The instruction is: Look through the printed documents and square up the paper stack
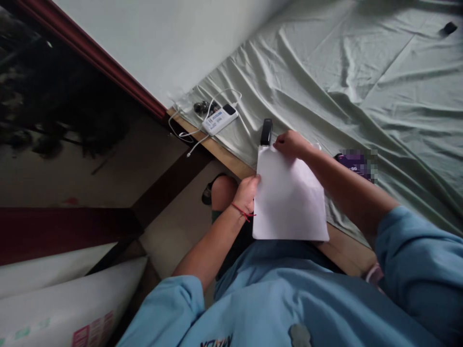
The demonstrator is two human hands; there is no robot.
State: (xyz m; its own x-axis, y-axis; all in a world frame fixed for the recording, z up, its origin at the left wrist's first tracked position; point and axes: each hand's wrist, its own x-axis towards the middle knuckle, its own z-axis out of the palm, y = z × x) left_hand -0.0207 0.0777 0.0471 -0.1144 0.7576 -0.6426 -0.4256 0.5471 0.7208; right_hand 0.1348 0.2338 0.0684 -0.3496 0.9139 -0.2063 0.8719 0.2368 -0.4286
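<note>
A stack of white paper lies over my lap and the edge of the cloth-covered surface. My left hand, a red string round its wrist, grips the left edge of the paper with the thumb on top. At the upper edge, my right hand is closed with its fingers curled on the paper; the fingertips are partly hidden. A black stapler rests just beyond the upper left corner of the paper, its near end touching or overlapping that corner. Neither hand is on the stapler.
A white power bank with white cables lies near the wooden edge, beside a small dark cluster. To the right is a purple packet, partly blurred. A wrinkled pale green sheet covers the surface. White sacks stand lower left.
</note>
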